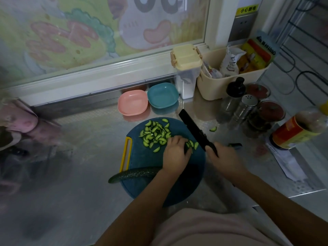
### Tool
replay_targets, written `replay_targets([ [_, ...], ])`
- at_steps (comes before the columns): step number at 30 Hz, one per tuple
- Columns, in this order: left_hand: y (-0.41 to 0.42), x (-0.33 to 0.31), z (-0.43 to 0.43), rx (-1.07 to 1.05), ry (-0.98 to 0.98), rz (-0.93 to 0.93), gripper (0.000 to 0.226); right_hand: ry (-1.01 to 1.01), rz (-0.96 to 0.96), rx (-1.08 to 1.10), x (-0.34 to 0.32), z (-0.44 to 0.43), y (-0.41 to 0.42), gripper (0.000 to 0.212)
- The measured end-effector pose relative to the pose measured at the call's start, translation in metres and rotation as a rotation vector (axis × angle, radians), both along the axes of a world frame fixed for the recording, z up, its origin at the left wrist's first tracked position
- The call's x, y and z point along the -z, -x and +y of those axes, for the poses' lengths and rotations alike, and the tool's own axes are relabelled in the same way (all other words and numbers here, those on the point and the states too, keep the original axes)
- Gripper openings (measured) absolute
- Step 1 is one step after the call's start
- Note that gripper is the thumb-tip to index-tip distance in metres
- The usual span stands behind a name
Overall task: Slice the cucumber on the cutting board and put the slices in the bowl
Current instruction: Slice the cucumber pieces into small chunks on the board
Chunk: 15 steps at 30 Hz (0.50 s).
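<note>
Black knife (192,128) sits in the right hand (225,157). The fingers wrap tight round the handle. The blade slants over the right edge of the cutting board (142,162) and points at the far edge of the counter (79,139).

The left hand (174,153) lies on the board just beside the blade, with its fingers bent down over a few green bits. I cannot tell if it pinches a piece or only presses, because the hand hides it.

Past its fingers, on the far part of the board, is the pile of slices (155,134). The rest of the cucumber (134,174) lies along the near edge of the board, and its tip pokes out over the counter. One stray slice (213,129) lies on the counter, right of the knife.

The pink bowl (133,103) and the blue bowl (162,95) stand near the far edge, with no slices in them yet.

To cut well, I think the left fingertips should stay tucked back from the blade. The knife should go straight down, and each cut should be the same thickness. Small, slow cuts would keep pieces from jumping off the board.
</note>
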<state>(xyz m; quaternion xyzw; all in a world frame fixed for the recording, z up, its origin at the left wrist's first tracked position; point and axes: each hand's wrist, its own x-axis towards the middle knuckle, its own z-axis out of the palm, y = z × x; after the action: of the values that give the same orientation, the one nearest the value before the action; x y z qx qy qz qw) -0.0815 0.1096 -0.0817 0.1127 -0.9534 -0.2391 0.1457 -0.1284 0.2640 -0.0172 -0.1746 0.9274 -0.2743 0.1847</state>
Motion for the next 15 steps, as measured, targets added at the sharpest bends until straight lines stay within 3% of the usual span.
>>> replay_targets([
  [7,0.023,0.007,-0.005,0.540,0.225,-0.180,0.036,-0.049,0.003,0.038,-0.015,0.003,0.027,0.026],
  [11,0.018,0.005,-0.022,0.570,0.405,-0.065,0.029,-0.072,0.007,0.013,-0.013,0.002,0.030,0.027],
  [15,0.009,0.007,-0.053,0.432,0.342,0.071,0.005,-0.065,0.007,-0.048,-0.008,-0.005,0.032,0.029],
])
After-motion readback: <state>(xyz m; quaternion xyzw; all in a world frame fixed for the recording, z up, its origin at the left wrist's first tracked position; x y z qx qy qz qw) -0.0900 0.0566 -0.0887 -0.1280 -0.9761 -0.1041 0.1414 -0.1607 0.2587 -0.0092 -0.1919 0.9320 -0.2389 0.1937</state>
